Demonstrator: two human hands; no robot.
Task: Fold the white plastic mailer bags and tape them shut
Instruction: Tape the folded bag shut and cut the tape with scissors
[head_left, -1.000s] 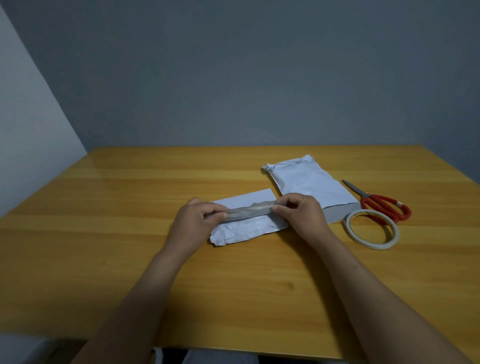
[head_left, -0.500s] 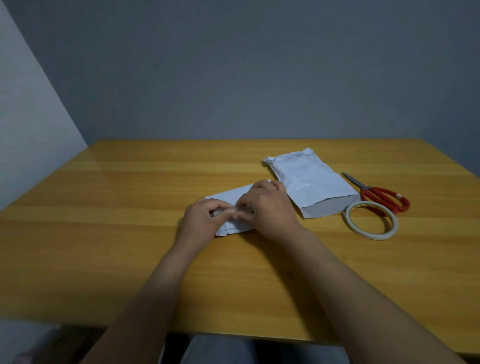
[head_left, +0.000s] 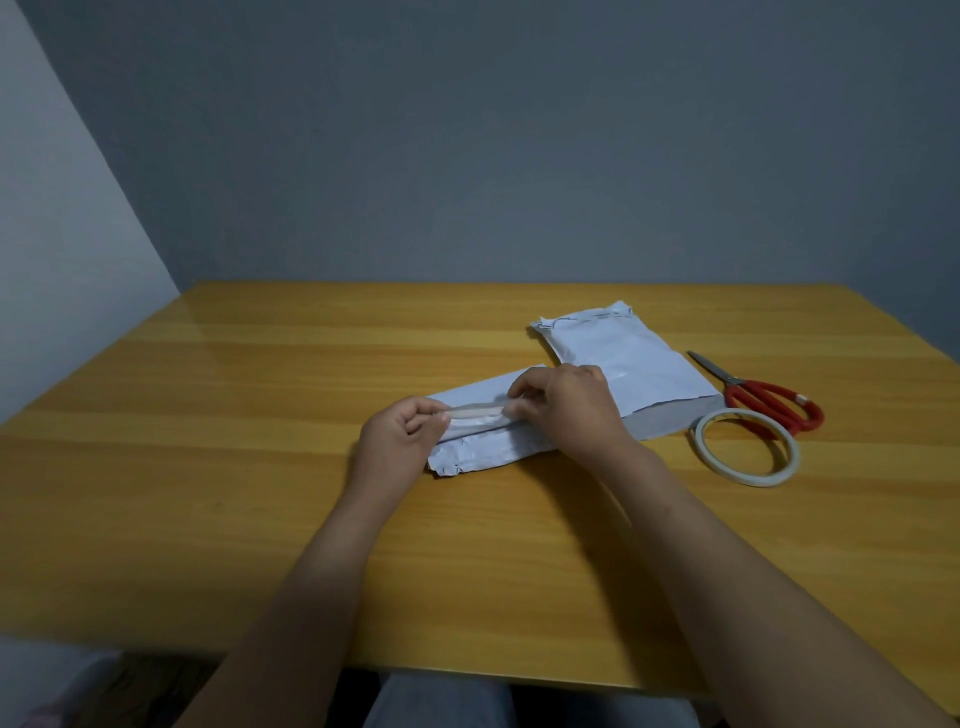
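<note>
Stretching between both hands, a short strip of tape (head_left: 475, 410) runs just above the folded mailer bag (head_left: 478, 453), roughly along its length. The left hand (head_left: 402, 436) has its fingers curled and pinches the left end of the strip between thumb and forefinger. The right hand (head_left: 566, 405) is curled too, with its fingertips gathered on the right end of the strip and its palm covering the right part of the bag. Whether the tape already sticks to the plastic cannot be told from this view.

The folded mailer bag lies flat on the wooden worktop (head_left: 260, 467), near the middle and a little toward the far side. Its near left corner is crumpled, and a smooth white panel shows beyond the strip.

A second mailer bag (head_left: 623, 358) lies farther back and to the right, flat and angled, with a wrinkled sealed edge at its far end and a grey flap at its near end. The right hand sits just beside it.

Red-handled scissors (head_left: 774, 402) lie to the right of that second bag with their blades shut and pointing away to the left. A tape roll (head_left: 753, 479), a thin pale ring lying flat, rests just in front of the scissors and overlaps their handles.

A plain grey wall (head_left: 467, 156) stands behind the worktop.
</note>
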